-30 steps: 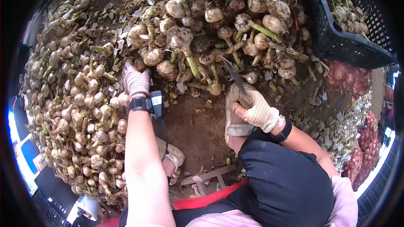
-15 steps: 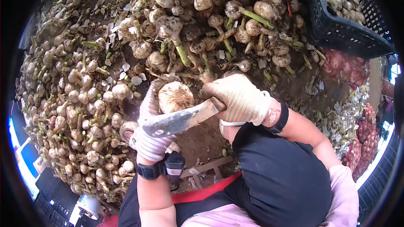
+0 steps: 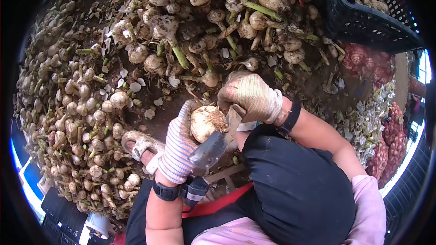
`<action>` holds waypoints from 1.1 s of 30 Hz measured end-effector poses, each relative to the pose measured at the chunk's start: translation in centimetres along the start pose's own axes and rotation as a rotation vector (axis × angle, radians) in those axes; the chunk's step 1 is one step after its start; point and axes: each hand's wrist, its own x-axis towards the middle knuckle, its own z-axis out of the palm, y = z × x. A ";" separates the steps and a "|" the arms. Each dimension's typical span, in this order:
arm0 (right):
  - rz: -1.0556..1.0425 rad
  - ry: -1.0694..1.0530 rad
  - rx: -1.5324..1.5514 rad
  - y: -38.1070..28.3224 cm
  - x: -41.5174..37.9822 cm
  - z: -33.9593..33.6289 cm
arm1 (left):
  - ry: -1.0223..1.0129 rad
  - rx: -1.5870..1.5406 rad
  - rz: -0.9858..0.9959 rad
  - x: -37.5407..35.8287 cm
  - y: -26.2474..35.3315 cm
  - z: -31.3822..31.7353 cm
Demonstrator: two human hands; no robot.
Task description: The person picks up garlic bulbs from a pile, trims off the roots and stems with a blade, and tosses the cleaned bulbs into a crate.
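A whitish garlic bulb (image 3: pixel 204 124) with brown roots on its right side is held in my left hand (image 3: pixel 177 147), in a striped glove with the fingers curled round it. My right hand (image 3: pixel 252 97), gloved too, is closed round the handle end of a wide knife (image 3: pixel 211 149). The dirty metal blade slants down to the left, right beside the rooty side of the bulb. Part of the knife's grip is hidden behind the right fingers.
Many garlic bulbs (image 3: pixel 72 136) cover the ground at the left. Dirtier bulbs with stalks (image 3: pixel 163 29) lie ahead. A dark plastic crate (image 3: pixel 368 25) stands at the upper right, above red net bags (image 3: pixel 368 63). A sandaled foot (image 3: pixel 147 153) is left of my left hand.
The knife has turned to a steeper slant, its blade now lower and beside the bulb's roots. The bulb has shifted right and down, and my right hand slightly left and up.
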 end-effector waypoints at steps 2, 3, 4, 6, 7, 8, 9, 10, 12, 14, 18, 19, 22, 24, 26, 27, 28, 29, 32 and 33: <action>0.015 -0.004 -0.045 1.0 -0.4 0.0 | -0.052 0.251 0.050 -0.6 0.5 0.1; 0.029 -0.001 -0.091 1.8 -0.7 -0.1 | 0.012 0.341 0.107 -0.9 0.9 0.3; 0.272 0.166 0.153 3.6 -1.6 0.4 | -0.120 0.291 0.180 -1.9 0.5 0.0; 0.394 0.199 0.069 3.8 -2.6 -1.6 | -0.325 0.309 0.213 -2.4 1.9 -0.1; 0.431 0.234 0.038 3.2 -2.8 -2.2 | -0.201 0.209 0.383 -1.8 1.8 0.0; 0.416 0.266 0.103 3.0 -3.1 -2.3 | -0.081 0.033 0.250 -2.0 2.0 0.0; 0.394 0.297 0.164 2.9 -3.1 -2.2 | 0.037 -0.143 0.125 -2.0 2.0 -0.2; 0.365 0.308 0.272 2.7 -3.0 -1.8 | 0.072 -0.237 0.156 -1.2 1.4 -1.1; 0.394 0.267 0.340 1.8 -2.8 -1.3 | 0.150 -0.243 0.260 -0.8 1.4 -1.3; 0.501 0.239 0.469 0.4 -2.5 -1.0 | 0.247 -0.408 0.308 -0.7 1.6 -0.7; 0.438 0.187 0.529 -0.5 -1.9 0.6 | 0.299 -1.045 0.321 0.2 1.2 -0.7; 0.373 0.193 0.475 -1.6 -1.4 -0.2 | 0.338 -1.183 0.286 0.3 1.2 -0.1; 0.123 0.330 0.387 -1.5 -0.2 1.2 | 0.058 -1.461 0.318 1.8 0.1 1.7; 0.377 0.253 0.391 -1.3 -0.3 1.5 | 0.225 -1.109 0.509 2.6 -0.6 1.2; 0.546 0.215 0.527 1.3 -1.9 3.8 | 0.560 -0.341 0.818 3.2 -0.7 -0.7; 0.634 0.201 0.495 0.3 -2.3 3.3 | 0.716 0.068 0.923 3.0 -0.8 -1.9; 0.629 0.160 0.649 0.3 -2.8 2.9 | 0.731 0.075 0.913 1.7 -0.3 -5.2; 0.628 0.123 0.806 0.5 -3.3 2.6 | 0.192 -0.770 0.939 -0.6 1.2 -10.1; 0.454 0.282 0.758 0.1 -2.6 1.2 | 0.119 -1.720 1.109 -4.5 7.5 -12.9; 0.523 0.285 0.799 -0.2 -2.3 0.9 | 0.119 -1.717 1.115 -4.0 6.5 -14.3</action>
